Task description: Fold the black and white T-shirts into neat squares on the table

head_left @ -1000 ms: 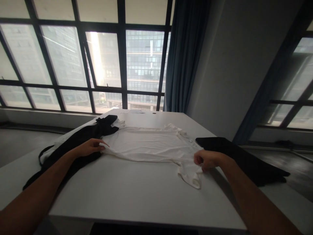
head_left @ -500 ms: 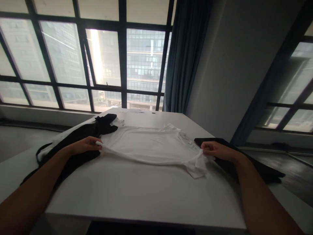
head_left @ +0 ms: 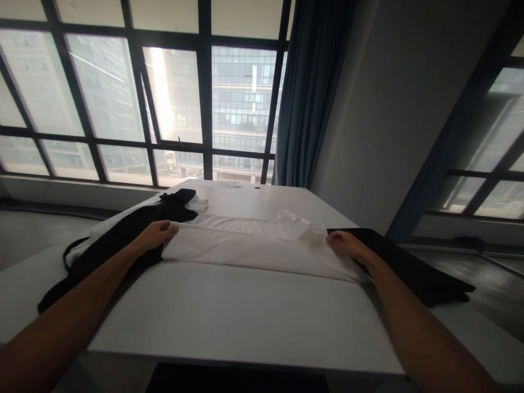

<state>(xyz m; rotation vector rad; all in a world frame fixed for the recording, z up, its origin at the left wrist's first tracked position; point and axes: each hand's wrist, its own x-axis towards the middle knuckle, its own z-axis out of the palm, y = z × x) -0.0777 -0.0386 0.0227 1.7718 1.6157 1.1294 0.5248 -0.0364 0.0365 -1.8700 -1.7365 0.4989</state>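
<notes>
A thin white garment lies across the middle of the white table, its near part folded over into a long band with a straight front edge. My left hand pinches the fold at its left end, beside the black clothing. At the right end my right hand is closed on the cloth, next to the flat black item. Crumpled parts of the garment show behind the band, toward the right.
Black clothing with some white cloth lies along the table's left side. A flat black item rests at the right. Large windows and a blue curtain stand beyond the table.
Both hands have moved inward, carrying the near edge of the white garment up and away over the rest. The near part now lies as a smoother folded band.
</notes>
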